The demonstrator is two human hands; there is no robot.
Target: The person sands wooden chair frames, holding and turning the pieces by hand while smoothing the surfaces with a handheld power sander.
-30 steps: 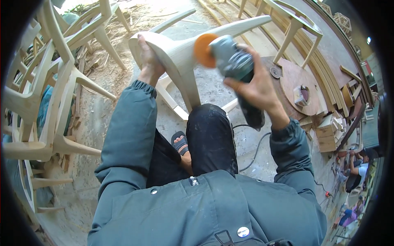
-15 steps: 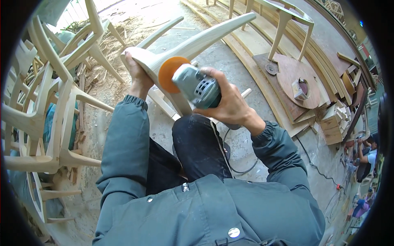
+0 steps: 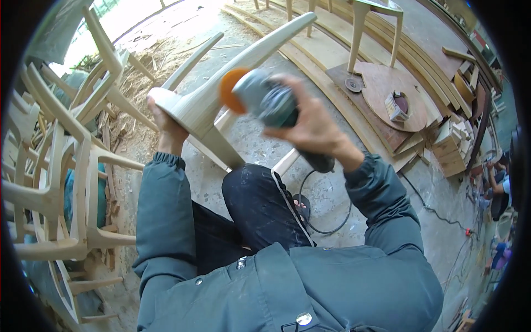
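Note:
My left hand [image 3: 171,133] is closed on the near-left corner of a pale wooden chair frame [image 3: 200,108], which leans against my knee with its legs reaching outward. My right hand [image 3: 316,126] grips an angle grinder [image 3: 264,99], both smeared by motion. The grinder's orange sanding disc [image 3: 229,91] is beside the joint where a long leg meets the frame; whether it touches the wood I cannot tell. A dark power cord [image 3: 340,221] loops below the grinder.
Stacked pale chair frames [image 3: 83,182] crowd the left side. Wood shavings [image 3: 146,77] cover the floor beyond. Long curved boards [image 3: 326,83] lie at right, under a round wooden panel [image 3: 381,91] bearing a small box [image 3: 397,106]. An offcut crate [image 3: 449,149] and people [image 3: 500,191] are farther right.
The grinder has lifted back from the joint, its disc now farther along toward the long leg. The chair frame appears lower and further left in view.

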